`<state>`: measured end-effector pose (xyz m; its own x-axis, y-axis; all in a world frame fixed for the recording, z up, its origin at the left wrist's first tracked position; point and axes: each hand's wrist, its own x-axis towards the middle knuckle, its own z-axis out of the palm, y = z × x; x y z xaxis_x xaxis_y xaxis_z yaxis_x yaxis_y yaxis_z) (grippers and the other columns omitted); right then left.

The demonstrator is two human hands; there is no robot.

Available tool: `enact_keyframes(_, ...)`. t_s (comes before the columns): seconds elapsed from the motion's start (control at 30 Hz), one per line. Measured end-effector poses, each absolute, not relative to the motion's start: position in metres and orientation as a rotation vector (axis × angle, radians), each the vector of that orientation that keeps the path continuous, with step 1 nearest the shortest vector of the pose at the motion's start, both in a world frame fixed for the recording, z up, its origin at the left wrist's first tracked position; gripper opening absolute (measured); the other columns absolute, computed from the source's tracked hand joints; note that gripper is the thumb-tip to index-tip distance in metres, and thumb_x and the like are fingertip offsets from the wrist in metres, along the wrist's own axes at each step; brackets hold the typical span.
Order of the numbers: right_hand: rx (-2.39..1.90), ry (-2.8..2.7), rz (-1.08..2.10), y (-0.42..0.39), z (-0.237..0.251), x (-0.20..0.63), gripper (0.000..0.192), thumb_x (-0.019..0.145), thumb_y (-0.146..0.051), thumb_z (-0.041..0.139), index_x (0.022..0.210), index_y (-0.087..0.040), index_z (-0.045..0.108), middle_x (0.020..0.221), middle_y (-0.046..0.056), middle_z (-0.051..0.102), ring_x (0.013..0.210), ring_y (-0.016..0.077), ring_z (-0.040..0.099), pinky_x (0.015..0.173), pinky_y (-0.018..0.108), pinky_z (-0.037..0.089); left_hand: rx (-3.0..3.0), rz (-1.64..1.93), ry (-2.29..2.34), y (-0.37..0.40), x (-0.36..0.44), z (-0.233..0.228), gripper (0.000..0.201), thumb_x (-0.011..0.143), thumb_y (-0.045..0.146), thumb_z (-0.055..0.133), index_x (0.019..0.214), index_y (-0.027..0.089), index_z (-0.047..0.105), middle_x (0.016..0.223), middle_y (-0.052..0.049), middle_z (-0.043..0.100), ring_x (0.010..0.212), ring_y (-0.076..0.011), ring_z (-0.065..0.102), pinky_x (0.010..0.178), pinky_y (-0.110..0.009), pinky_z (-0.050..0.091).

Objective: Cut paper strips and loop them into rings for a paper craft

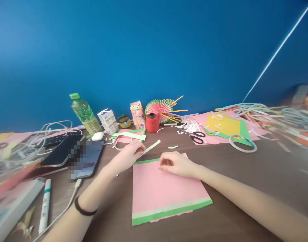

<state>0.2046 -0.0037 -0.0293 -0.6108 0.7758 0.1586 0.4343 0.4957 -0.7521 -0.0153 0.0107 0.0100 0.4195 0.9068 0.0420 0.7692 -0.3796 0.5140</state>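
A pink paper sheet (pixel 164 191) with a green edge lies on the brown table (pixel 244 181) in front of me. My left hand (pixel 130 155) pinches a pale green paper strip (pixel 151 147) that sticks out up and to the right, just past the sheet's far left corner. My right hand (pixel 175 163) rests on the far edge of the pink sheet with its fingers curled in; whether it holds anything is hidden. A black band circles my left wrist.
Two phones (pixel 75 154) and cables lie at the left, with a marker (pixel 44 210) near the front edge. A green bottle (pixel 84 114), cartons, a red thread spool (pixel 152 122), a paper fan, scissors (pixel 198 136), a tape ring (pixel 242 144) and paper scraps crowd the back.
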Motion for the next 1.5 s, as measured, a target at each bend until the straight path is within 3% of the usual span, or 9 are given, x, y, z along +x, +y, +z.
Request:
enact_keyframes(0.13, -1.179, -1.921, 0.881, 0.006, -0.034, 0.207, 0.025, 0.076, -0.041, 0.050, 0.089, -0.020, 0.046, 0.065, -0.003, 0.051, 0.053, 0.0100, 0.044, 0.051, 0.022, 0.035, 2.295, 0.476, 1.388, 0.012, -0.010, 0.000, 0.018, 0.078, 0.019, 0.038, 0.087, 0.020, 0.054, 0.077, -0.001, 0.054, 0.071, -0.0153, 0.050, 0.062, -0.026, 0.040)
enact_keyframes(0.23, -1.248, -1.882, 0.762, 0.016, -0.040, 0.212, 0.025, 0.077, -0.035, 0.049, 0.098, -0.022, 0.045, 0.067, -0.004, 0.049, 0.049, 0.0090, 0.041, 0.050, 0.022, 0.034, 2.342, 0.504, 1.356, 0.014, -0.010, -0.004, 0.019, 0.078, 0.014, 0.037, 0.088, 0.020, 0.052, 0.080, -0.001, 0.055, 0.073, -0.0145, 0.051, 0.063, -0.025, 0.041)
enact_keyframes(0.33, -1.303, -1.927, 0.621, 0.024, -0.046, 0.218, 0.014, 0.075, -0.025, 0.047, 0.088, -0.022, 0.051, 0.068, -0.003, 0.050, 0.051, 0.0096, 0.042, 0.053, 0.023, 0.035, 2.506, 0.461, 1.388, 0.017, -0.012, -0.010, 0.021, 0.079, 0.011, 0.035, 0.087, 0.019, 0.052, 0.085, -0.003, 0.056, 0.077, -0.0164, 0.052, 0.067, -0.028, 0.041)
enact_keyframes(0.53, -1.402, -1.869, 0.499, 0.041, -0.044, 0.234, 0.010, 0.071, -0.021, 0.047, 0.078, -0.020, 0.054, 0.063, -0.002, 0.052, 0.051, 0.0113, 0.044, 0.053, 0.024, 0.035, 2.901, 0.305, 1.461, 0.012, -0.004, -0.018, 0.036, 0.074, -0.001, 0.033, 0.095, 0.018, 0.056, 0.099, -0.006, 0.058, 0.090, -0.0200, 0.050, 0.078, -0.034, 0.038)
enact_keyframes(0.77, -1.417, -1.976, 0.338, 0.056, -0.053, 0.247, 0.009, 0.069, -0.026, 0.055, 0.064, -0.019, 0.053, 0.063, 0.000, 0.052, 0.063, 0.0151, 0.047, 0.060, 0.027, 0.036, 2.894, 0.220, 1.399, -0.017, 0.028, -0.022, 0.032, 0.085, 0.021, 0.033, 0.111, 0.016, 0.050, 0.109, -0.007, 0.056, 0.096, -0.0197, 0.050, 0.081, -0.034, 0.040)
enact_keyframes(1.1, -1.401, -2.061, 0.273, 0.046, -0.054, 0.235, 0.014, 0.071, -0.025, 0.058, 0.062, -0.019, 0.049, 0.069, 0.001, 0.049, 0.072, 0.0171, 0.045, 0.065, 0.028, 0.036, 2.803, 0.284, 1.372, -0.008, 0.028, -0.036, 0.043, 0.088, 0.032, 0.028, 0.121, 0.010, 0.042, 0.127, -0.012, 0.045, 0.120, -0.0223, 0.036, 0.101, -0.038, 0.028)
enact_keyframes(1.5, -1.386, -2.068, 0.245, 0.045, -0.056, 0.235, 0.015, 0.074, -0.025, 0.056, 0.064, -0.019, 0.047, 0.070, 0.001, 0.049, 0.073, 0.0169, 0.044, 0.066, 0.028, 0.035, 2.766, 0.355, 1.385, -0.006, 0.032, -0.041, 0.044, 0.087, 0.035, 0.030, 0.122, 0.011, 0.042, 0.129, -0.011, 0.044, 0.121, -0.0224, 0.035, 0.102, -0.039, 0.026)
